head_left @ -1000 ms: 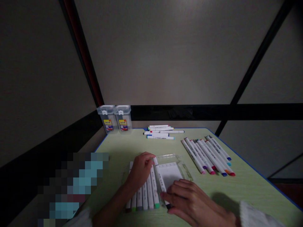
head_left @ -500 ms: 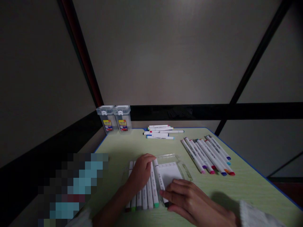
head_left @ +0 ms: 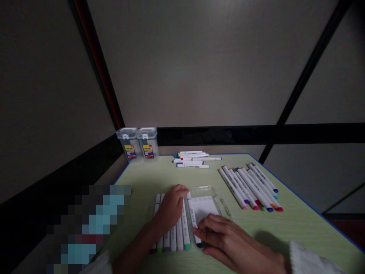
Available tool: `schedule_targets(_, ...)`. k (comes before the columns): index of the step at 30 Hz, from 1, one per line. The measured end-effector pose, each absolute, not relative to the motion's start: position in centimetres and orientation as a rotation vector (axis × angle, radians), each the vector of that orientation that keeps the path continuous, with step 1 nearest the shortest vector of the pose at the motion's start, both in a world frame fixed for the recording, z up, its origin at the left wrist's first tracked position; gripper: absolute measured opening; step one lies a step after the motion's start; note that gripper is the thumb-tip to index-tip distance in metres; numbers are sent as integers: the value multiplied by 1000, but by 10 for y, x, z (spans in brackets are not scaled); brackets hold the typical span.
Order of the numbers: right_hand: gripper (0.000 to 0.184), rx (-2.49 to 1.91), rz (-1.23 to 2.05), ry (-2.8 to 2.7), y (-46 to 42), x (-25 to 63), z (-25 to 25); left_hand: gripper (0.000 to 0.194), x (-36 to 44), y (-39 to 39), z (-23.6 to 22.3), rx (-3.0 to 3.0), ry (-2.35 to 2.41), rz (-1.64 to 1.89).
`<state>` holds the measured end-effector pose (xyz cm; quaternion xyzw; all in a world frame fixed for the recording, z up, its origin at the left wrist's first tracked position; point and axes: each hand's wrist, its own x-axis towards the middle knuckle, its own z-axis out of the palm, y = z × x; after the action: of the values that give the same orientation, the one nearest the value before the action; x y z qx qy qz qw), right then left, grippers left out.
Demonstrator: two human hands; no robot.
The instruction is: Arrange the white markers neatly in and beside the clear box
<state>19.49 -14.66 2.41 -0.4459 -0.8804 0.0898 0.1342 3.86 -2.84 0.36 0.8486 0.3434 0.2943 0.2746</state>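
Note:
A clear plastic marker case (head_left: 221,204) lies flat on the light green table (head_left: 148,176), with a row of white markers (head_left: 175,236) in its left part and a white bottom showing in its right part. My left hand (head_left: 170,208) rests on the upper ends of those markers, fingers curled against them. My right hand (head_left: 228,240) lies at the case's near edge, its fingertips pinching the lower end of the rightmost marker (head_left: 192,217), which has a dark cap.
Two upright clear marker cases (head_left: 138,144) with yellow labels stand at the table's far left corner. A small pile of white markers (head_left: 194,158) lies at the back middle. A row of markers with coloured caps (head_left: 251,186) lies to the right.
My right hand has crept slightly up and left along the rightmost marker, pressing it toward the row. My left hand has shifted a little to the right on the marker tops.

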Motion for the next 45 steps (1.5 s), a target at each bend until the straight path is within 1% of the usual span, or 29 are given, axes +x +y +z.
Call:
schedule_targets(8, 45, -1285, 80, -2582, -147, 196, 18, 42, 28, -22, 8, 2400, 905, 705)
schedule_targets(12, 43, -1311, 18, -2583, -148, 197, 18, 43, 17, -14, 4, 2541, 823, 549)
schedule_targets(21, 39, -1322, 83, -2603, -147, 196, 18, 44, 14, -13, 7, 2663, 812, 386)
schedule_targets(31, 40, -1368, 240, -2586, -147, 197, 17, 42, 15, -15, 8, 2723, 798, 333)
schedule_targets(39, 37, -1325, 157, -2653, -147, 196, 21, 42, 16, -13, 8, 2747, 819, 258)
schedule_targets(45, 41, -1353, 187, -2681, -147, 195, 23, 43, 15, -16, 9, 2753, 816, 281)
